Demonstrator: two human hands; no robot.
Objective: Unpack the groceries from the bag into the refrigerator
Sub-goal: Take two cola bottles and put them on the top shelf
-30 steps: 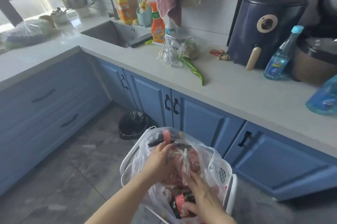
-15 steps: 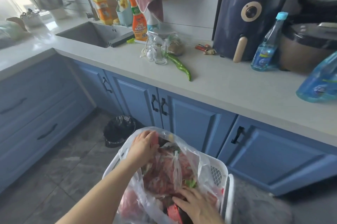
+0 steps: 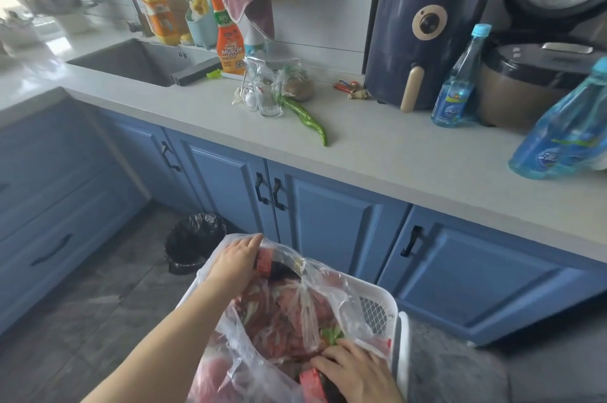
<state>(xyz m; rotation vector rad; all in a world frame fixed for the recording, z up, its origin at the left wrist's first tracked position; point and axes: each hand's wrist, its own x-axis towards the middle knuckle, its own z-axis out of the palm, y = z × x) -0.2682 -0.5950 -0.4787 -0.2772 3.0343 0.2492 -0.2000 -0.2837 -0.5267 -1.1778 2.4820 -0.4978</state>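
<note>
You have barely begun: the bag (image 3: 295,310) sits full in the white basket (image 3: 387,314), your left hand (image 3: 238,259) clamped on a red-capped bottle (image 3: 274,266), your right hand (image 3: 356,369) gripping another item; no refrigerator visible.

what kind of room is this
A home kitchen, most likely: a sink is set into the countertop above blue cabinets, and an air fryer stands by the wall. Both hands, left and right, are in a grocery bag.
</note>
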